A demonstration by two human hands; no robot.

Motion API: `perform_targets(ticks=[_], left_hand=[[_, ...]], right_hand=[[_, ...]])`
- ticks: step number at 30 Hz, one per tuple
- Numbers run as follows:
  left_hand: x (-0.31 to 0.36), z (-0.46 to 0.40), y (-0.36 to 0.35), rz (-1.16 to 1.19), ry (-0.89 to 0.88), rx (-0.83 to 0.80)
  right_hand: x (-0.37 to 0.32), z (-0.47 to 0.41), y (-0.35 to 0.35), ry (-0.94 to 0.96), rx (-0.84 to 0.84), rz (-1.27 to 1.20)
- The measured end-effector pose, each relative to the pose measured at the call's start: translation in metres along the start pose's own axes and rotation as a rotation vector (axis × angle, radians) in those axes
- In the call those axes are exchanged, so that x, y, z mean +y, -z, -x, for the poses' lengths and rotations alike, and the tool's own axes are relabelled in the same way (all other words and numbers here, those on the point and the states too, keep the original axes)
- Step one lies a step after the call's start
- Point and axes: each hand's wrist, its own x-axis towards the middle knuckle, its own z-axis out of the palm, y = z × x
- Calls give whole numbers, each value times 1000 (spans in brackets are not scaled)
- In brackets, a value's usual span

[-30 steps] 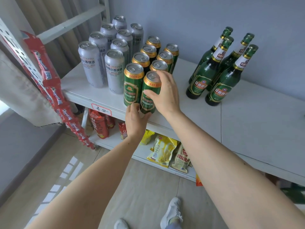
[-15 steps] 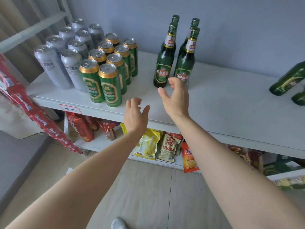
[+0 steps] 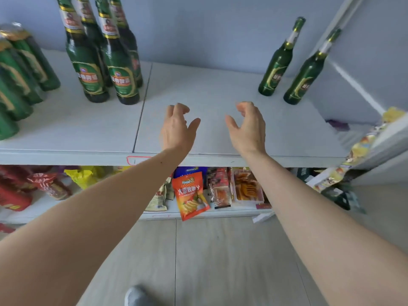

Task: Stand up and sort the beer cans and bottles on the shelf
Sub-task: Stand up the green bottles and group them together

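Two bottles on the right: one green beer bottle [image 3: 280, 60] stands upright near the back wall, a second green bottle [image 3: 309, 71] just beside it to the right, close to the side panel; both are well apart from the hands.
Four bottles on the left: a tight upright cluster of green bottles [image 3: 103, 62], two in front and two behind, standing just left of the seam in the shelf top.
Cans: green beer cans [image 3: 19, 71] upright in rows at the far left edge, blurred, partly cut off by the frame.
Left hand: the left hand [image 3: 176, 129] hovers over the bare middle of the shelf, fingers loosely curled, thumb out, holding nothing.
Right hand: the right hand [image 3: 249, 127] hovers alongside it, fingers likewise loosely curled, gripping nothing; neither hand touches a bottle.
Top shelf: white shelf [image 3: 220, 91] carrying the cans and bottles, with a red-outlined label on its front edge.
Lower shelf: holds snack packets, among them an orange packet [image 3: 189, 195] hanging over the front lip, yellow and red bags [image 3: 44, 184] to the left and clear packs to the right.
Floor: pale tiles, a grey shoe [image 3: 135, 294] at the bottom.
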Motion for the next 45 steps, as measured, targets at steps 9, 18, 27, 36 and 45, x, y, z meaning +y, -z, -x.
perform_targets(ticks=[9, 18, 27, 36, 45], left_hand=[[71, -55, -93, -26, -180, -103], [94, -100, -159, -78, -183, -388], [125, -149, -214, -27, -115, -505], [153, -185, -286, 33, -72, -433], [158, -223, -340, 129, -54, -352]], right_hand=[[98, -66, 65, -69, 78, 115], [135, -151, 98, -119, 132, 158], [145, -240, 101, -128, 140, 80], [154, -306, 88, -37, 74, 62], [175, -366, 63, -75, -17, -70]])
